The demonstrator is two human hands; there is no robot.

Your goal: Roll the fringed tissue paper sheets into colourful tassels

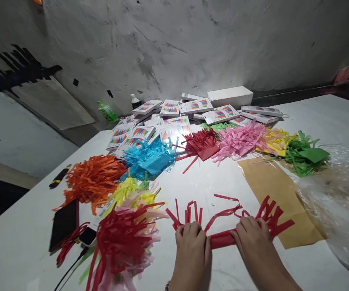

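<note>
A red tissue paper piece [223,239] with fringed ends lies on the white table, its uncut middle band showing between my hands. My left hand [192,242] has its fingers curled over the left part of the band, with red strips fanning out beyond the knuckles. On the right part, my right hand [253,236] grips the same piece, and strips spread out past its fingers. Two loose red strips curl on the table between the hands. To the left lies a pile of finished-looking red fringe [122,238] over pink and yellow fringe.
Orange [94,180], blue [150,159], dark red [203,143], pink [244,139] and green [309,153] fringe bundles arc across the table. Behind are printed boxes [171,131]. Brown paper [277,198] and clear plastic [338,206] lie right, a phone [64,224] left.
</note>
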